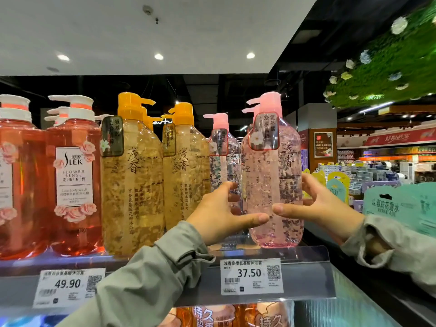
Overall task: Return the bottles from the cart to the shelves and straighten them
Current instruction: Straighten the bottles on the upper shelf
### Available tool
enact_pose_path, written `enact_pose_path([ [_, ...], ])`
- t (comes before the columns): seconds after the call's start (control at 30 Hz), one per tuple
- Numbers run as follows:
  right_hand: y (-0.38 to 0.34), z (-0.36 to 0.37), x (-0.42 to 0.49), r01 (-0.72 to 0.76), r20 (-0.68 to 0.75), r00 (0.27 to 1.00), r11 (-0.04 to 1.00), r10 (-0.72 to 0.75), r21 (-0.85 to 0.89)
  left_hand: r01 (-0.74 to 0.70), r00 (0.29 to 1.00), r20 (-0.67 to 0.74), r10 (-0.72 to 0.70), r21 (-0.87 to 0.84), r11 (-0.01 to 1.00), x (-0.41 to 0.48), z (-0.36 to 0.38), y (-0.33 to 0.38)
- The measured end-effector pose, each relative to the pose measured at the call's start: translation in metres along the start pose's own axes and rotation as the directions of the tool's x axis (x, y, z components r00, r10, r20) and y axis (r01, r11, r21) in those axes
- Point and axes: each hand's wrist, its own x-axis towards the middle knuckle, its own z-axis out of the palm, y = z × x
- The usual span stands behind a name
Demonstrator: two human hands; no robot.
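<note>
A tall pink pump bottle (274,166) stands upright at the right end of the top shelf (306,274). My left hand (224,215) grips its left side, thumb across the front and fingers behind. My right hand (318,204) grips its right side, thumb meeting the left thumb low on the front. Behind and to the left stands a second pink bottle (223,156), partly hidden by my left hand. More pink pumps show behind the held bottle.
Left of the pink bottles stand yellow pump bottles (132,175) and red rose-label bottles (74,175). Price tags (251,276) hang on the shelf front. Green hanging packets (398,208) are at the right. More bottles sit on the shelf below.
</note>
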Motion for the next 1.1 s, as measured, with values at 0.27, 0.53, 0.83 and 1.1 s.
enact_pose_path([
  [0.27,-0.003,0.002,-0.003,-0.021,-0.021,1.000,0.999,0.021,-0.029,-0.015,0.999,-0.036,0.016,0.026,1.000,-0.009,-0.016,-0.003],
  [0.53,0.002,0.001,0.002,-0.107,0.013,0.994,0.994,0.108,-0.034,-0.011,1.000,0.021,0.009,0.066,0.998,-0.009,-0.007,-0.004],
  [0.83,0.002,0.001,0.006,-0.074,0.024,0.997,0.991,0.077,-0.109,0.031,0.994,0.105,-0.031,0.008,1.000,0.021,0.004,-0.006],
  [1.1,0.012,-0.005,0.019,-0.094,0.034,0.994,0.984,0.100,-0.154,0.007,0.994,0.107,-0.020,0.124,0.992,0.036,0.011,-0.006],
])
